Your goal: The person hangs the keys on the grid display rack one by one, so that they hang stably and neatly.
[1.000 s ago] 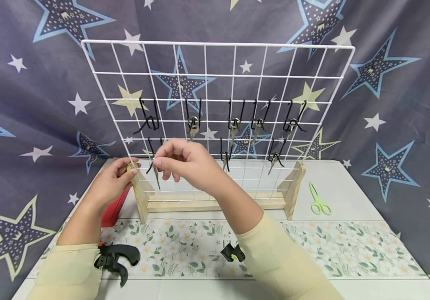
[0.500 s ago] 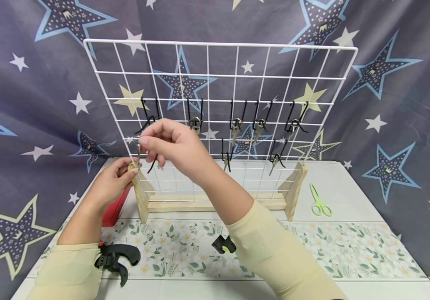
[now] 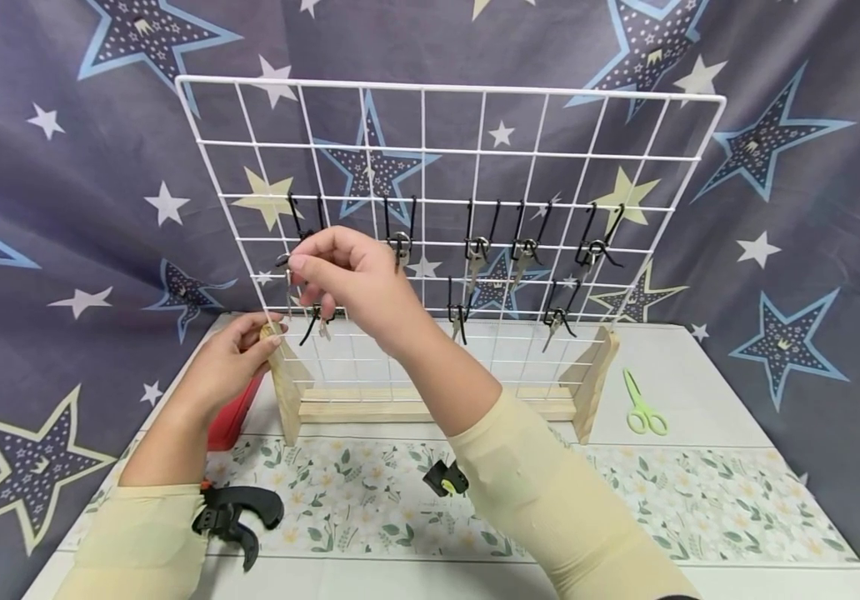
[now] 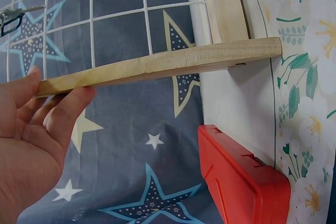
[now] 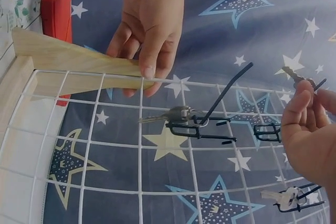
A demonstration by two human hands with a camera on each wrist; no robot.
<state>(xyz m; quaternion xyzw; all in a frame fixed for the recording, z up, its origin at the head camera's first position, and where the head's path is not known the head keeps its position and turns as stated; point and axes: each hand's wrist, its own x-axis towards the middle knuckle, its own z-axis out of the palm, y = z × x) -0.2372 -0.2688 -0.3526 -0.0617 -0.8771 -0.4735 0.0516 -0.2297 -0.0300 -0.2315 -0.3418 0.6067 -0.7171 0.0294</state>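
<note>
Just above the right hand [image 3: 351,279], whose grip pinches a key [image 3: 288,287] hanging blade-down, sits the empty black hook [image 3: 301,229] (upper left of the grid [image 3: 445,87]); the left hand [image 3: 231,367] clasps the wooden foot [image 3: 280,367].

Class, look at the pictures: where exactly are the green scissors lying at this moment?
In the head view, the green scissors lie flat on the table at the right side, just right of the wire grid's right wooden foot, behind the floral runner.
</note>
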